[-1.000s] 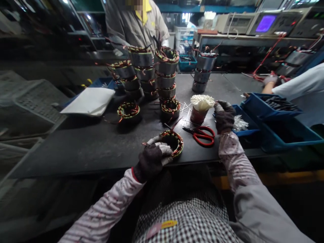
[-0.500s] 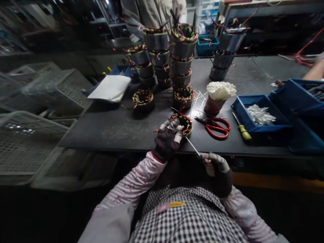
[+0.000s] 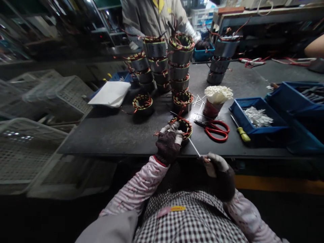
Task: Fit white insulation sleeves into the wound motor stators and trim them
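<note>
My left hand [image 3: 169, 141], in a dark glove with taped fingertips, grips a wound stator ring [image 3: 183, 125] at the near edge of the black bench [image 3: 113, 131]. My right hand [image 3: 217, 168], gloved the same way, sits close to my body and pinches one end of a thin white strip [image 3: 194, 147]; the strip's far end points at the ring. A cup crammed with white strips [image 3: 216, 99] stands just beyond, with red-handled scissors [image 3: 215, 128] lying beside it.
Stacks of stators [image 3: 178, 62] rise at mid-bench, with single ones [image 3: 143, 102] in front. A white pad [image 3: 110, 93] lies left. Blue bins [image 3: 258, 118] and a yellow-handled screwdriver [image 3: 240, 131] are right. White plastic crates [image 3: 45, 101] stand at left. A person in grey [image 3: 154, 15] works opposite.
A second ago my right hand was at the cup of strips; it drew back toward my body with one strip. My left hand stayed on the ring. The view tilted slightly.
</note>
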`<state>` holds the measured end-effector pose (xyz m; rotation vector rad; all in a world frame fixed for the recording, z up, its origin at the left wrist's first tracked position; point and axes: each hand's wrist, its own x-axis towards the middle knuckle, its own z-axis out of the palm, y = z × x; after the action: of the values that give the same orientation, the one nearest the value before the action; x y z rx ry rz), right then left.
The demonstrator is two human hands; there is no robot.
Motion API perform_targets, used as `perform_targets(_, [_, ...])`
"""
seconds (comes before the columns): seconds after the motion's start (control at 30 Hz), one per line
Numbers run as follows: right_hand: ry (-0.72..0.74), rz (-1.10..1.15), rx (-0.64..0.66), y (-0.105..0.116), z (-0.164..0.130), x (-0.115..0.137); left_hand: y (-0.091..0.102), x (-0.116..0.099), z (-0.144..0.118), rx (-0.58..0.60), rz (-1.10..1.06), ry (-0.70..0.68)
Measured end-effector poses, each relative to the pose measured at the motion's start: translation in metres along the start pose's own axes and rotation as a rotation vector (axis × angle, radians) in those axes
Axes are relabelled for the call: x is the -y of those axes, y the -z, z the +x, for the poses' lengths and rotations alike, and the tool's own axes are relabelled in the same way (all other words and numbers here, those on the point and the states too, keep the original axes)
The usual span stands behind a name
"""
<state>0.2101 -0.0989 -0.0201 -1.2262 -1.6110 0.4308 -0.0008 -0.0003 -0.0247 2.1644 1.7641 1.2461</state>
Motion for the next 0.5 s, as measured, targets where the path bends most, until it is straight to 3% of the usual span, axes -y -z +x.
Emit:
perform_targets(0.13, [-0.054,0.048,0.02,-0.023,0.034,0.001,0.0,-0.007,0.005,0.014,-0.046,0.075])
perform_targets(0.3, [-0.423,0.622,0.166,-0.037,0.076,-0.003,0.0,-0.013,0.009,-0.013,-0.329,0.264])
perform_targets(0.4, [-0.554,0.696,0.242,-0.035,0.086,0.0,0.004,-0.013,0.01,-0.007,-0.345,0.176])
perform_targets(0.5, [-0.486,0.562,0.287,-0.031,0.088,0.004,0.009,-0.014,0.011,0.007,-0.368,0.105])
